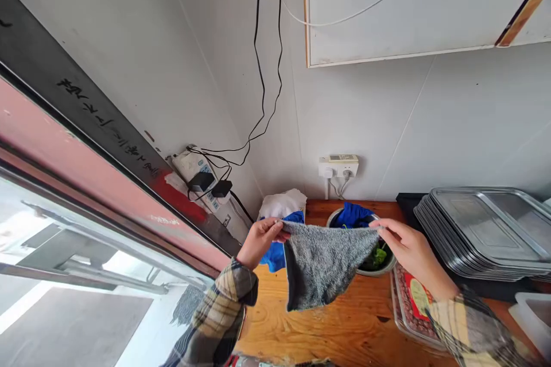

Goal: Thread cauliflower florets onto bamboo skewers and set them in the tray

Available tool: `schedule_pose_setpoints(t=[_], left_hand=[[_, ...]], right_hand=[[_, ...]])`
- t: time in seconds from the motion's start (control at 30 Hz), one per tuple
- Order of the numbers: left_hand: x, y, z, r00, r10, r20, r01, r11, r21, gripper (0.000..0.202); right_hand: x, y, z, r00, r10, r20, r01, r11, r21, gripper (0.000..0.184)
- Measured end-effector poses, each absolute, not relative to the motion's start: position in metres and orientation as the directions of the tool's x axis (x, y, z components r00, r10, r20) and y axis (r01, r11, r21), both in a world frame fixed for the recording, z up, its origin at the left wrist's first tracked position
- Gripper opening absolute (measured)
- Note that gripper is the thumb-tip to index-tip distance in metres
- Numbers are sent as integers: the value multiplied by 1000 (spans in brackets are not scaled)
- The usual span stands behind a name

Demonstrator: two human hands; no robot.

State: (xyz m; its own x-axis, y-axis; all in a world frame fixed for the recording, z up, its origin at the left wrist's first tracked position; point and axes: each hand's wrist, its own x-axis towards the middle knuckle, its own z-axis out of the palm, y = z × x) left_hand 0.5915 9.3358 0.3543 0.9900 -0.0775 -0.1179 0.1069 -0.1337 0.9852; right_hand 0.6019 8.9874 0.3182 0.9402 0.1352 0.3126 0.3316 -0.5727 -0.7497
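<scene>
A grey cleaning cloth (327,266) hangs stretched between my two hands, above the wooden table. My left hand (263,239) pinches its upper left corner. At the upper right corner, the fingers of my right hand (407,249) are closed on the cloth's edge. Behind the cloth stands a round bowl (390,265) with green leaves (379,255) and a blue cloth (353,215), partly hidden. Just past my left hand lie a white cloth (282,206) and another blue cloth (273,257).
Metal trays (486,229) are stacked on the right. Nearer sits a clear box (415,304) of small reddish-brown pieces, beside a white container (531,315). A power strip (200,175) with adapters hangs at left by the window frame (107,143). The wooden table (310,335) runs below.
</scene>
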Motion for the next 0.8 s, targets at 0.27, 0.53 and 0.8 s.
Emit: schedule_pose_setpoints(t=[0.27,0.53,0.8], left_hand=[[704,9381,434,920,142,365,-349,-125,929,27],[716,9437,393,870,106,482,-404,-409,818,27],[687,9492,225,958,276,78,52,-435,899,26]], right_hand=[[686,9077,395,874,-124,471,412,-327,-851,25],[715,9126,350,897,-69,437,378,-394,-838,28],[681,9195,203,966,93,242,259,-406,-876,24]])
